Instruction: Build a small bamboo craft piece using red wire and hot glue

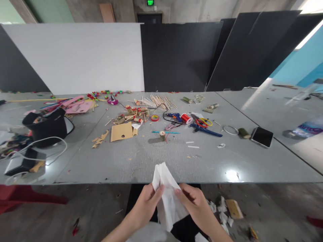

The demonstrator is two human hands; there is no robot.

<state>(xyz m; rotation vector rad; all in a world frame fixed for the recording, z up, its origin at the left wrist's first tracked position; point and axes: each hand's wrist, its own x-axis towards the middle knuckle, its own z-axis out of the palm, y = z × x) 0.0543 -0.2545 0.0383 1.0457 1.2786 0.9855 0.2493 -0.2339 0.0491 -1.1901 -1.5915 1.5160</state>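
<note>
A white tissue (168,205) is stretched between my two hands, just off the table's front edge. My left hand (149,200) pinches its left side, thumb on top. On the opposite side my right hand (193,198) grips the tissue the same way. The upper end of the tissue stands up in a peak over the table edge. Beyond it on the table, a short bamboo piece (162,135) stands upright with a red thread beside it. A blue pencil-like stick (174,132) lies right behind that piece.
Cardboard (121,131), red tape (154,118), a red thread spool (186,118), a blue glue gun (175,116), scissors (204,122) and a dark blue tool (206,130) lie mid-table. A black bag (44,129) stands left; a phone-like device (262,136) and a bottle (306,129) are right.
</note>
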